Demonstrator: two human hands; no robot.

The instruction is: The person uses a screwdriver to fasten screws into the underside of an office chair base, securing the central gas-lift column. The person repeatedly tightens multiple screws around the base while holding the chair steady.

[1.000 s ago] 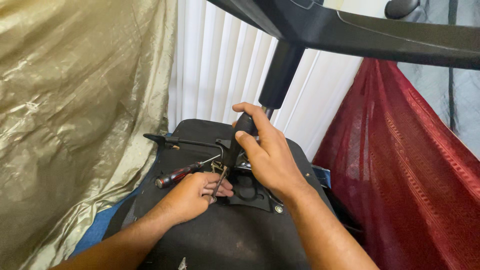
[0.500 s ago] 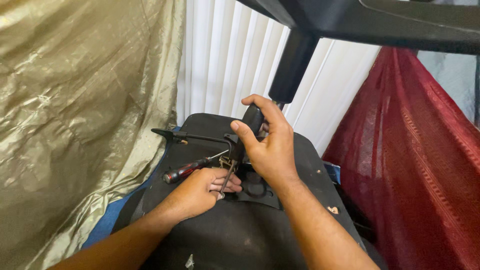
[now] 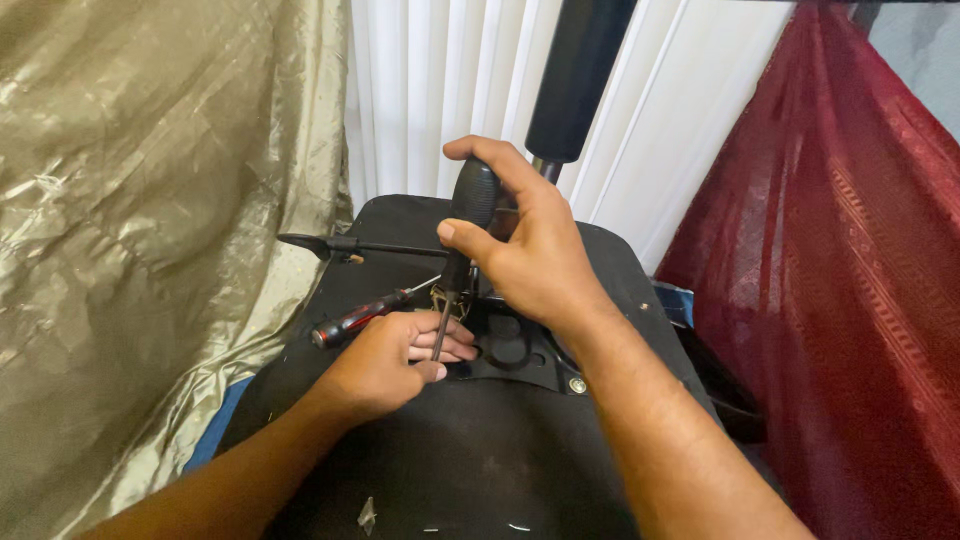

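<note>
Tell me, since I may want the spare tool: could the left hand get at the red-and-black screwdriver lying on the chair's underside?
Probably yes. The left hand rests right beside the red-and-black screwdriver, whose handle lies bare on the black chair underside. The right hand and its black-handled screwdriver sit farther right, not across it.

The right hand (image 3: 535,255) grips a black screwdriver (image 3: 465,225) upright on the chair underside (image 3: 420,440); the left hand (image 3: 385,360) steadies its shaft (tip probably hidden).

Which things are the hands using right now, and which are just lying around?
In use:
right hand gripping black-handled screwdriver
left hand steadying its tip
black metal plate on the chair underside

Lying about:
red-and-black screwdriver
gold cloth
red cloth
</note>
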